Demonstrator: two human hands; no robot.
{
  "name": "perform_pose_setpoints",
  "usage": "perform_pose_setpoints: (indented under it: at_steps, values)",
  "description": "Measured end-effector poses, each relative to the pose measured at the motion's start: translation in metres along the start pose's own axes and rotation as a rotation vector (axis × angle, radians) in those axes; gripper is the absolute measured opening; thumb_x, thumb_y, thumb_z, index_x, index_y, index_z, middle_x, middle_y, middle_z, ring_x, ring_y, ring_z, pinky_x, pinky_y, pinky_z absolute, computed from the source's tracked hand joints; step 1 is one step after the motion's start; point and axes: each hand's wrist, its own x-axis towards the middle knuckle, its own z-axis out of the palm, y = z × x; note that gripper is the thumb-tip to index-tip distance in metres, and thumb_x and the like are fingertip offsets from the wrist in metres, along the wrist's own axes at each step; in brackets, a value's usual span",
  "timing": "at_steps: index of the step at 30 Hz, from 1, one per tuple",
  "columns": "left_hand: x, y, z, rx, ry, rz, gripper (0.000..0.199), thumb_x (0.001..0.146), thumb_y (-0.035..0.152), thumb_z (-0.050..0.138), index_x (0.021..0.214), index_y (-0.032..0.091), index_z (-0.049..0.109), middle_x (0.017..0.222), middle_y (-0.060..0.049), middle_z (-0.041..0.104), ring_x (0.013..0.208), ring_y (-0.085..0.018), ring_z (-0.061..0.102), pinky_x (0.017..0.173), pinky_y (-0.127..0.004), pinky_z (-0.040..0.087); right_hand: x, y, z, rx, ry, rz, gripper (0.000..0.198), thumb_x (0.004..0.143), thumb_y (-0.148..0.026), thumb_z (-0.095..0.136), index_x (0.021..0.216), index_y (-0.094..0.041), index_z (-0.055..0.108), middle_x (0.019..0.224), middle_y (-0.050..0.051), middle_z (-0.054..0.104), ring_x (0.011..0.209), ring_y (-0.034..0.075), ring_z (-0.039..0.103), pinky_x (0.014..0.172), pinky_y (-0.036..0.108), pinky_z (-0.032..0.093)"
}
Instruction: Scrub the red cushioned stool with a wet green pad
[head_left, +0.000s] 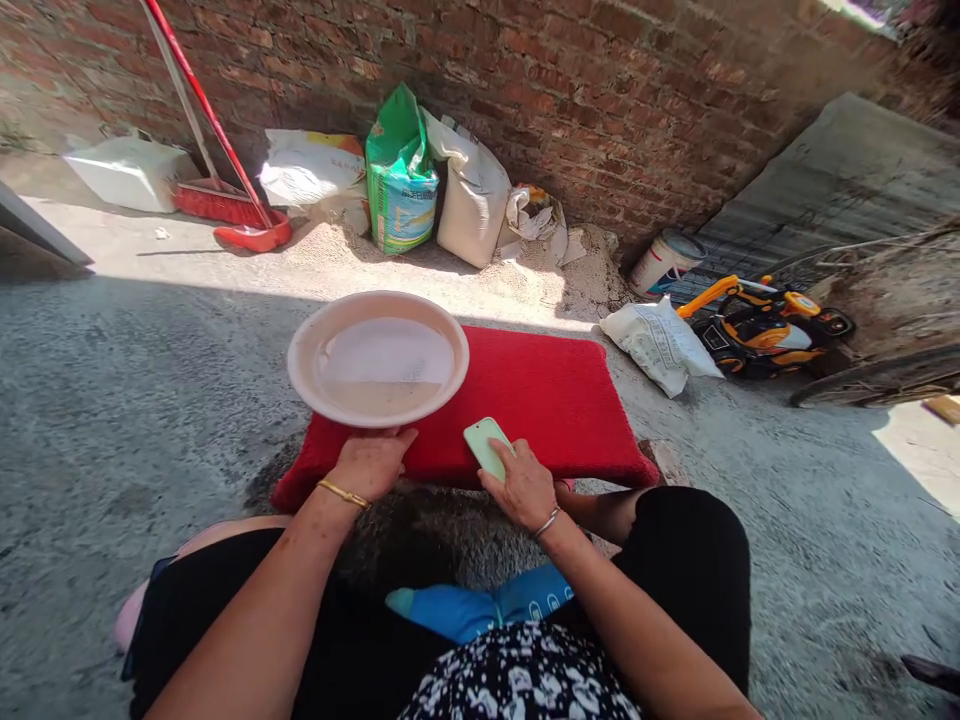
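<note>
A wide pale pink basin of water sits on the left part of a bench-like surface covered in red cloth. My left hand lies palm down on the near edge of the cloth, just below the basin. Its thumb points out to the right, and its fingertips are partly hidden under the basin's rim. In my right hand is a pale green brush, flat and rounded, with a small hole near its far end. Its underside rests against the cloth and is hidden.
Along the brick wall stand a green sack, a white sack and a red broom and dustpan. To the right are a paint bucket, a white bag and a yellow-black toy vehicle. Blue fabric lies across my lap.
</note>
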Motion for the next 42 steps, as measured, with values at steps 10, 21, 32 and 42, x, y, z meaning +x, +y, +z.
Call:
perform_pose_setpoints:
  at_steps: [10, 21, 32, 42]
  values:
    - [-0.003, -0.007, 0.0, -0.053, -0.005, 0.015, 0.044, 0.086, 0.017, 0.049, 0.129, 0.025, 0.05, 0.13, -0.013, 0.057, 0.117, -0.024, 0.056, 0.096, -0.04, 0.045, -0.006, -0.002, -0.014, 0.032, -0.011, 0.046, 0.053, 0.087, -0.054, 0.047, 0.134, -0.029, 0.045, 0.109, 0.007, 0.052, 0.096, 0.02, 0.057, 0.071, 0.027, 0.044]
    - [-0.018, -0.016, -0.004, -0.037, 0.008, -0.011, 0.041, 0.089, 0.015, 0.037, 0.125, 0.024, 0.053, 0.132, -0.012, 0.055, 0.11, -0.028, 0.06, 0.085, -0.045, 0.05, -0.001, -0.005, -0.002, -0.039, -0.016, -0.003, 0.053, 0.087, -0.052, 0.048, 0.135, -0.03, 0.044, 0.108, 0.006, 0.053, 0.094, 0.02, 0.057, 0.071, 0.027, 0.043]
    - [-0.031, -0.044, -0.014, -0.017, 0.038, -0.268, 0.042, 0.085, 0.018, 0.044, 0.125, 0.015, 0.054, 0.121, -0.019, 0.059, 0.106, -0.032, 0.061, 0.084, -0.046, 0.05, 0.008, -0.081, -0.001, 0.042, -0.06, -0.34, 0.052, 0.085, -0.053, 0.052, 0.132, -0.029, 0.046, 0.11, 0.007, 0.053, 0.097, 0.019, 0.055, 0.078, 0.027, 0.043]
    - [-0.037, -0.051, -0.012, -0.022, 0.098, -0.318, 0.035, 0.086, 0.018, 0.039, 0.111, 0.011, 0.063, 0.111, -0.02, 0.063, 0.1, -0.031, 0.063, 0.082, -0.045, 0.05, 0.005, -0.045, -0.008, -0.122, -0.032, -0.154, 0.05, 0.088, -0.052, 0.048, 0.131, -0.028, 0.047, 0.105, 0.007, 0.053, 0.088, 0.02, 0.058, 0.066, 0.027, 0.042]
